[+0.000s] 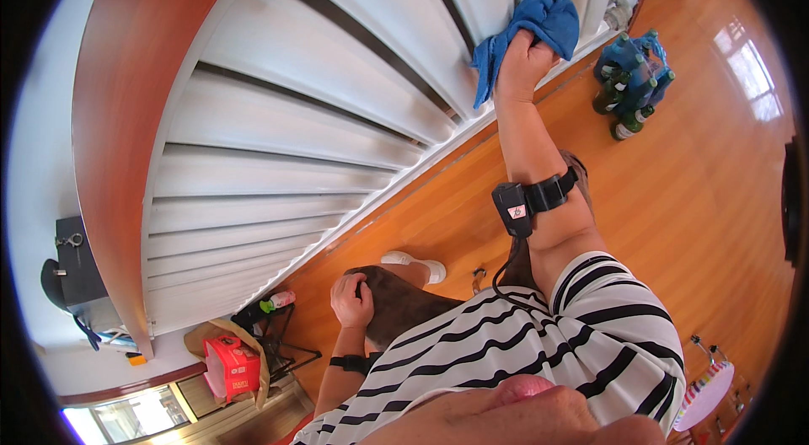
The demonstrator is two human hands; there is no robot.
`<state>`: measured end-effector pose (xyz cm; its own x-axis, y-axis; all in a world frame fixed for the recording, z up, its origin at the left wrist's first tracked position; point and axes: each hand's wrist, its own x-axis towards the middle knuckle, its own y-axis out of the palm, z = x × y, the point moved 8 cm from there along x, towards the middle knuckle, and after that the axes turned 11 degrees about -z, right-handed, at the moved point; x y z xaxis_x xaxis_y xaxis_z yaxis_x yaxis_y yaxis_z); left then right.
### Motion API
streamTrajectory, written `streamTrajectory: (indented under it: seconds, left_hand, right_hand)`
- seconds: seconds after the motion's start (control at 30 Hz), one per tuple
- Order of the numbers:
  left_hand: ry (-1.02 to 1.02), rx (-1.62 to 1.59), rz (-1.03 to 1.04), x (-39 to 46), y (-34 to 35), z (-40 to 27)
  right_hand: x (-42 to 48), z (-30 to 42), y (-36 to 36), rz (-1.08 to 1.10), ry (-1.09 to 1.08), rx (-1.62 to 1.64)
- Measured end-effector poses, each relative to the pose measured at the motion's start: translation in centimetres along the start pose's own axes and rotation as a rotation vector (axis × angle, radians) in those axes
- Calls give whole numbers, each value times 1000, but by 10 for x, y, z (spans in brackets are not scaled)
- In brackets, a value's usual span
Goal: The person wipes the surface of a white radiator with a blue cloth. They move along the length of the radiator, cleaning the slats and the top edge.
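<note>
My right hand (526, 66) grips a blue cloth (545, 18) and presses it against the white radiator (303, 97), near the lower ends of its upright columns. Part of the cloth hangs beside my wrist, and my fingers are partly hidden by it. My left hand (351, 303) rests on my bent left knee, its fingers curled over the dark trouser cloth, with no object seen in it. A black device is strapped to my right forearm.
A wooden sill (136, 85) curves above the radiator. Green glass bottles (638, 81), several in blue wrap, stand on the wooden floor (701, 186) at right. A red bag (235, 369), a folding stool (284, 344) and a round striped-edged seat (708, 394) are near me.
</note>
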<state>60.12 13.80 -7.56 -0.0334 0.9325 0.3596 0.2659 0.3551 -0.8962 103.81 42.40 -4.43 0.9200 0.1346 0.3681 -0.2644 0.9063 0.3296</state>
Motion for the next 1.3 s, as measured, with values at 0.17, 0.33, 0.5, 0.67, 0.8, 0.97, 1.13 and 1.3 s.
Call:
streamTrajectory:
  seconds: [0.17,0.33,0.5,0.67,0.8,0.97,1.13,1.3]
  left_hand:
    - [3,25,15,4,8,-6]
    - [-5,41,38,4,14,-14]
    - [1,58,50,7,21,-24]
    - [-16,64,86,10,28,-31]
    - [-16,96,92,10,30,-37]
    - [-15,122,96,10,35,-43]
    - [-24,114,90,14,38,-45]
    - [-46,146,75,9,39,-43]
  right_hand:
    - [-12,-130,-29,-197,427,134]
    - [-25,-187,-44,-264,1131,65]
    - [4,-180,-47,-220,1009,-56]
    - [52,-137,-34,-176,177,21]
    - [67,-165,-33,-195,482,128]
    - [64,-229,-48,-364,945,136]
    - [87,-214,-37,-230,866,336]
    - [116,-156,-21,-111,562,376]
